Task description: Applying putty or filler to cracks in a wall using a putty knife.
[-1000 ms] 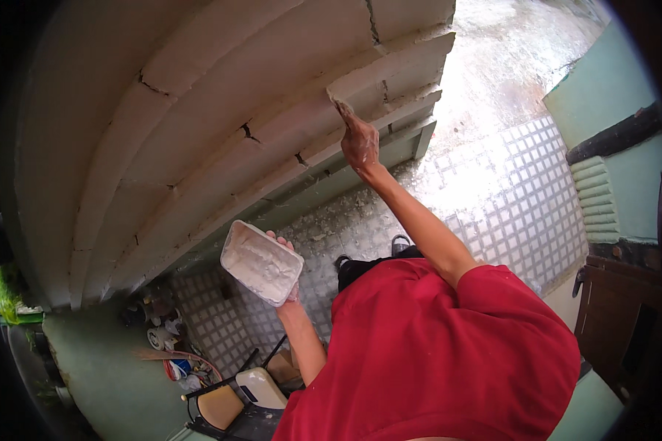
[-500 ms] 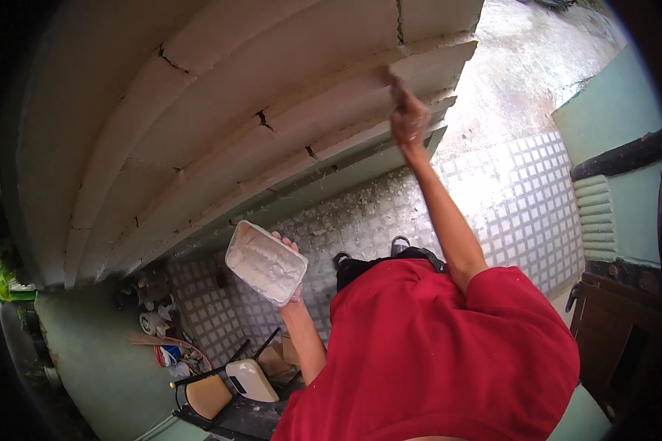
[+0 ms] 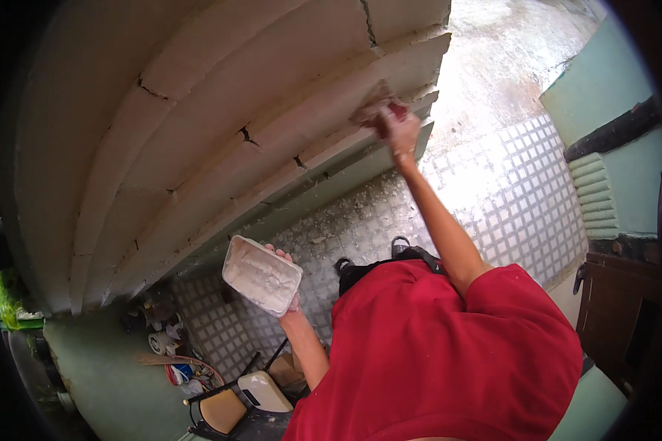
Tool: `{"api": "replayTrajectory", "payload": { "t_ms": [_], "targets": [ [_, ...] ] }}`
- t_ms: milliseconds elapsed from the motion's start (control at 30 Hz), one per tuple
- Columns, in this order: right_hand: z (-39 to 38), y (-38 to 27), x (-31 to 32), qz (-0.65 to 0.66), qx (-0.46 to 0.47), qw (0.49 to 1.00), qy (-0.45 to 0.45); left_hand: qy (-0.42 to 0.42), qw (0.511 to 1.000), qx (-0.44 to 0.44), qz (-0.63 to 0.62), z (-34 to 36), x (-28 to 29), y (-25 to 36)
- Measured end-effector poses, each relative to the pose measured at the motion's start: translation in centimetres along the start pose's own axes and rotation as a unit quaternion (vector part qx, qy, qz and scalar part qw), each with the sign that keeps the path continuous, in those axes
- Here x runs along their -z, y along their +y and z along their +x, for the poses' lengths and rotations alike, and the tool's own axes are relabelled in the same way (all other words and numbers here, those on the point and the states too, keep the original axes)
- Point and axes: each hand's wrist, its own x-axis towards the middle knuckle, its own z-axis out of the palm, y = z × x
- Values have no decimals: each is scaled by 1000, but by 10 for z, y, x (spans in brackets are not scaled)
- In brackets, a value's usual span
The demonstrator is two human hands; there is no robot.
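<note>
The right hand (image 3: 396,126) grips a filling knife (image 3: 371,109) flat against the stepped moulding (image 3: 272,125) near its end corner, pressing plaster in; the left hand (image 3: 288,283) clasps the plaster tray (image 3: 261,274) level below, within reach.

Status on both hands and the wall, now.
Left hand holds white tray of filler. Right hand presses tool on stepped wall. Nothing in the way.

Looks to me like house mid-renovation, plastering job. I see cracked stepped plaster moulding (image 3: 221,140) overhead, small-tiled floor (image 3: 507,184) speckled with white drips, tub of white plaster (image 3: 261,274), green walls (image 3: 603,95), stool (image 3: 224,408) and clutter (image 3: 162,338) below.
</note>
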Motion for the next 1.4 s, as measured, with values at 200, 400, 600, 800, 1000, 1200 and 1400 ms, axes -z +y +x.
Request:
{"api": "replayTrajectory", "payload": {
  "t_ms": [200, 400, 600, 800, 1000, 1200, 1400],
  "targets": [
    [109, 10, 69, -268, 141, 943, 138, 11, 1000, 23, -15, 5, -2, -9],
    [125, -53, 36, -237, 65, 963, 108, 11, 999, 30, -23, 8, -9, -17],
    [163, -47, 26, -125, -52, 988, 72, 5, 1000, 24, -13, 12, -3, -21],
    [175, -19, 17, -546, 158, 822, -32, -6, 999, 31, -11, 11, -4, -16],
    [250, 80, 49, -466, 181, 865, 43, 7, 995, 80, -53, 18, -8, -27],
    [140, 23, 56, -285, -103, 945, 121, -20, 999, 46, -13, 0, -12, -10],
    [127, 3, 87, -133, 168, 975, 54, 18, 998, 44, -37, -8, -3, -11]
  ]
}}
